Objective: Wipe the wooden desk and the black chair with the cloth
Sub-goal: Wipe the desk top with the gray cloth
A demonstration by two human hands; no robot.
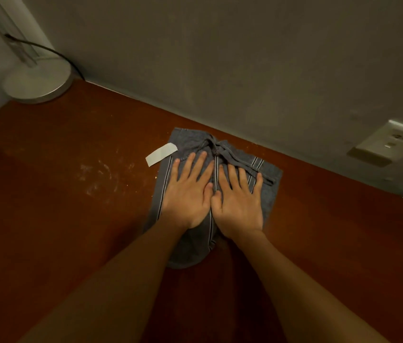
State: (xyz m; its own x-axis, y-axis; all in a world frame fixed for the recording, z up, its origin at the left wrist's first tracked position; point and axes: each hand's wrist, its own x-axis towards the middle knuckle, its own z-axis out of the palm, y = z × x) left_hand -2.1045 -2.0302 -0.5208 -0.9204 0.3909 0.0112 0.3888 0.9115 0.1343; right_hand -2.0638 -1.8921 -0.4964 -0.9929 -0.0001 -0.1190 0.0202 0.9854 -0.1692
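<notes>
A grey cloth [190, 142] with dark and white stripes and a white tag lies crumpled on the reddish-brown wooden desk [59, 219], close to the back wall. My left hand [188, 191] presses flat on the cloth's left half, fingers straight and spread. Beside it, thumbs nearly touching, my right hand [240, 196] presses flat on the right half. White dusty smears [96, 174] mark the desk to the left of the cloth. The black chair is out of view.
A round white lamp base [38, 82] with a dark cable stands in the desk's far left corner. The grey wall runs along the desk's back edge, with a beige wall outlet [390, 142] at the right.
</notes>
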